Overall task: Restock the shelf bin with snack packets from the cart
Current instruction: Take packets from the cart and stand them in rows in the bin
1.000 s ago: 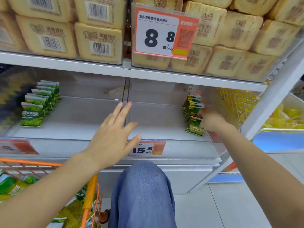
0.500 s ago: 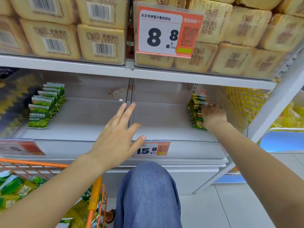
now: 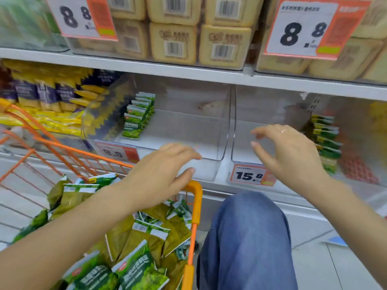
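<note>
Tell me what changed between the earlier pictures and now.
The right hand let go of the row of green snack packets at the right wall of the clear plastic shelf bin and drew back out, empty. The left hand pulled back from the bin divider to above the orange wire cart. The view swung left, showing more of the cart's packets. Both packet rows in the bins stayed put.

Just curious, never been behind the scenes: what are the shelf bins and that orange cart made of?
The shelf bin looks like clear, glossy hard plastic: you see straight through its walls, and its edges catch light. The cart seems to be metal wire with an orange coating, probably paint, though its thicker corner piece could be plastic.
</note>
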Tool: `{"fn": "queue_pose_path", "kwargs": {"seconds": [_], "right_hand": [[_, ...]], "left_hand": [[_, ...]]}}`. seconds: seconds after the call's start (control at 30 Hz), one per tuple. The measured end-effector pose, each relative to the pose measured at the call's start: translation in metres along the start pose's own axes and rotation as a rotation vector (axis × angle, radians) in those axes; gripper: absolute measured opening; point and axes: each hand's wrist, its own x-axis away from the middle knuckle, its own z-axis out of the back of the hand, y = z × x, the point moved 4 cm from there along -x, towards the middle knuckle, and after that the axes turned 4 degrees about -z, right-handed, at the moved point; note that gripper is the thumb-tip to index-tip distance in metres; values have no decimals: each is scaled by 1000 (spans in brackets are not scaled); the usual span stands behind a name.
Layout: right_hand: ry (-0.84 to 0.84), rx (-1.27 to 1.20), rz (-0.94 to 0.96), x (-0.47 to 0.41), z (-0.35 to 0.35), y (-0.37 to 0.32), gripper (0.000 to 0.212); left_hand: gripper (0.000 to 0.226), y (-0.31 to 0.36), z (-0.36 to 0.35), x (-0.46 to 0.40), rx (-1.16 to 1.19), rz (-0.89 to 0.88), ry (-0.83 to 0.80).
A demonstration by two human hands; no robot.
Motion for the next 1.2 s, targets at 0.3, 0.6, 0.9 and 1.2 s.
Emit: {"fn": "queue_pose_path", "kwargs": {"seconds": [0.3,0.6,0.9,1.2], "right_hand": [[-161,-432,292,50,-36,-133,25],[-484,-537,220,61,-47,-166,30],[-756,-784,10,46,-48,-182,35],[-366,-948,-210,-46,-51,-189,13]], "left_hand": [[29,-7,-11,93,167,152,-579],[43,-3,-6,123,295,151,-712],[43,-23,30,111,789,486,-36],[45,-80,76,90,338,485,252]]}}
